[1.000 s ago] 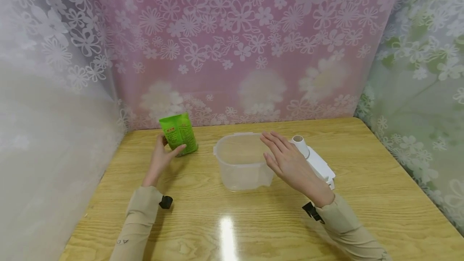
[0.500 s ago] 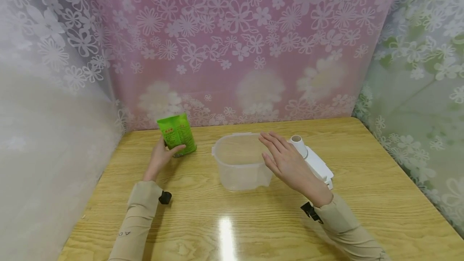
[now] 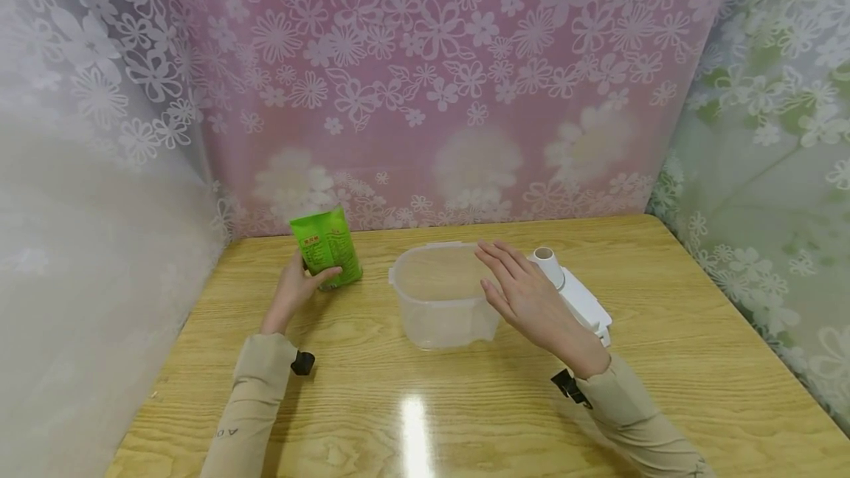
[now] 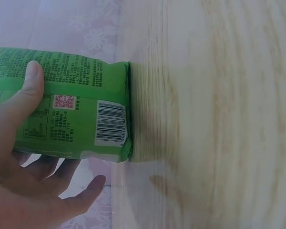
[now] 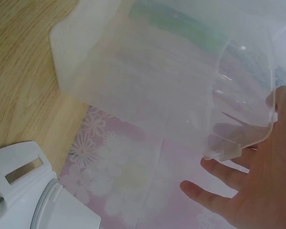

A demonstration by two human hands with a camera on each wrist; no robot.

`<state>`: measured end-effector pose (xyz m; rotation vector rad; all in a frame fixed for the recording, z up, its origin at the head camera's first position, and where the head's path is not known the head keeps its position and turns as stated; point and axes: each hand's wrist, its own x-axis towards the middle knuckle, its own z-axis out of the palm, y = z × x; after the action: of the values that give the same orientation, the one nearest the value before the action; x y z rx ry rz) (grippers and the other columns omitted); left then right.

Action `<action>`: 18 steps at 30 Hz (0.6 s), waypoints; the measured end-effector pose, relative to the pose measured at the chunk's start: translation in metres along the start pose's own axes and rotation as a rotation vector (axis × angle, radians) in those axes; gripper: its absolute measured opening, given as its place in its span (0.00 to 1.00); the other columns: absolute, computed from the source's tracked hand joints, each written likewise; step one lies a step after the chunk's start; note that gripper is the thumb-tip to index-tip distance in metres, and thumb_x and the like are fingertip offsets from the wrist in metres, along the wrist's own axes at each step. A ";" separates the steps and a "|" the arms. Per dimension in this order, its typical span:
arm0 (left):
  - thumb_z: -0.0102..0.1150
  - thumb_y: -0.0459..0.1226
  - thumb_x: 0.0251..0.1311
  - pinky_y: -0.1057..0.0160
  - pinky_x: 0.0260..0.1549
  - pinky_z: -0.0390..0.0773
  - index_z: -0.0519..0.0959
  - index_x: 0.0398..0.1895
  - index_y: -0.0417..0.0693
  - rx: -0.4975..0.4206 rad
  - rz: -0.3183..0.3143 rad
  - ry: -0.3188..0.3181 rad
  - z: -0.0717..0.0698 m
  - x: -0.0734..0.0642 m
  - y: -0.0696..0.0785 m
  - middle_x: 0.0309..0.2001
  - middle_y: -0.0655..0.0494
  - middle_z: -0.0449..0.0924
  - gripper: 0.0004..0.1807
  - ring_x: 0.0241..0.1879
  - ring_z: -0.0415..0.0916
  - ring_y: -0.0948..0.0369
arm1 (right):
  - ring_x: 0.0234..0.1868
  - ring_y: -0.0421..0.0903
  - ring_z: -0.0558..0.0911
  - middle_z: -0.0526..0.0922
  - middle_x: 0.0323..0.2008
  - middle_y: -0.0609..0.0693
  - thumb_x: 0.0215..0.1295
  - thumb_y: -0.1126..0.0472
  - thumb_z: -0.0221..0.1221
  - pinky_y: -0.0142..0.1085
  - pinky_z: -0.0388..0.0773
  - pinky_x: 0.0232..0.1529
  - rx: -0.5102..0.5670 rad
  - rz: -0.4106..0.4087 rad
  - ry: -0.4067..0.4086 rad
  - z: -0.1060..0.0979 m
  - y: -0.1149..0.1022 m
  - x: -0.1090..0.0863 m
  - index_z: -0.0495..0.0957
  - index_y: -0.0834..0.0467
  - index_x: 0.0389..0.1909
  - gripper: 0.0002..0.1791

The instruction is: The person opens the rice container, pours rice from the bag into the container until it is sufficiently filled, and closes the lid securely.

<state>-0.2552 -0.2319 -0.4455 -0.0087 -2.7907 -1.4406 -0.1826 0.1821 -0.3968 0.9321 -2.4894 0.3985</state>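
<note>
My left hand [image 3: 295, 288] grips a green printed packet [image 3: 328, 246] low on its side, thumb across the front and fingers partly hidden behind. The packet stands slightly tilted, its bottom end at the table surface. A barcode shows near that end of the green packet [image 4: 76, 102] in the left wrist view. Right of it is a translucent plastic tub [image 3: 445, 323]. My right hand [image 3: 531, 305] lies at the tub's right rim with fairly straight fingers. In the right wrist view, the right hand [image 5: 262, 176] has its fingers beside the rim of the tub [image 5: 133, 71].
Behind my right hand, a white plastic part [image 3: 584, 297] with a round, hollow spout [image 3: 547, 265] lies on the wooden table [image 3: 358, 404]. Flowered curtains [image 3: 412, 94] hang along the back and both sides.
Both hands keep their places on the packet and at the tub. The whole head view has shifted very slightly.
</note>
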 end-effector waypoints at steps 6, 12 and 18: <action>0.67 0.52 0.63 0.40 0.61 0.71 0.60 0.71 0.42 -0.003 -0.012 -0.023 0.001 -0.004 0.001 0.65 0.36 0.71 0.42 0.65 0.69 0.40 | 0.73 0.59 0.65 0.68 0.73 0.59 0.81 0.52 0.46 0.47 0.56 0.75 -0.001 -0.006 0.007 0.000 0.000 0.000 0.66 0.64 0.73 0.28; 0.67 0.51 0.63 0.40 0.61 0.72 0.61 0.71 0.42 -0.001 -0.006 -0.039 0.001 -0.011 0.002 0.64 0.36 0.72 0.40 0.64 0.71 0.41 | 0.73 0.60 0.66 0.68 0.72 0.59 0.81 0.51 0.46 0.49 0.58 0.75 0.000 -0.005 0.009 0.000 0.001 0.000 0.66 0.64 0.72 0.28; 0.67 0.51 0.64 0.38 0.64 0.68 0.61 0.72 0.44 -0.015 0.009 -0.065 0.001 -0.017 0.003 0.67 0.37 0.71 0.41 0.67 0.67 0.40 | 0.73 0.60 0.66 0.68 0.72 0.60 0.83 0.48 0.40 0.52 0.60 0.73 0.003 -0.018 0.029 0.001 0.001 0.001 0.67 0.65 0.72 0.30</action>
<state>-0.2383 -0.2291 -0.4440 -0.0694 -2.8270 -1.4859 -0.1842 0.1822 -0.3976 0.9433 -2.4534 0.4073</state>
